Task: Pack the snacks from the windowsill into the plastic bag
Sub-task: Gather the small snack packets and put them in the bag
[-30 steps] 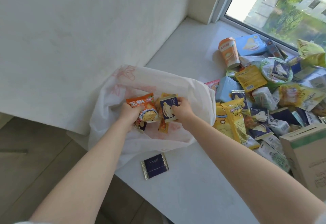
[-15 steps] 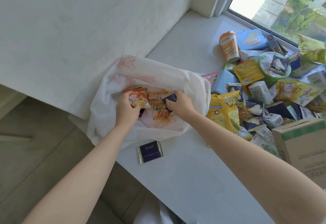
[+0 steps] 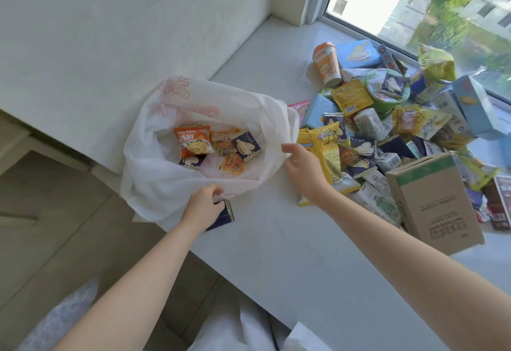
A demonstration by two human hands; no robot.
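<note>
Both hands have come out of the plastic bag (image 3: pixel 166 179) since the earlier frame, leaving the orange packet (image 3: pixel 193 144) and the dark blue packet (image 3: pixel 247 146) lying inside it. The bag is thin, white and crumpled, with faded pink printing on its far side, and it sits wide open at the near-left end of the white windowsill (image 3: pixel 290 253), partly hanging over the edge. Small orange and yellow sachets lie loose between the two packets.

The left hand (image 3: pixel 203 208) rests at the bag's near rim, fingers curled over a flat navy packet (image 3: pixel 225 218) on the sill; whether it grips the packet or the bag's edge cannot be told. The right hand (image 3: pixel 302 169) hovers just beside the bag's right rim, fingers loosely spread and holding nothing.

The snack pile (image 3: pixel 401 118) fills the sill to the right: a yellow packet (image 3: pixel 329 154) nearest the hand, a tall orange cup (image 3: pixel 327 64) at the far side, pale blue boxes and green-rimmed tubs. A cardboard box (image 3: pixel 434 204) stands at the pile's near edge.
</note>
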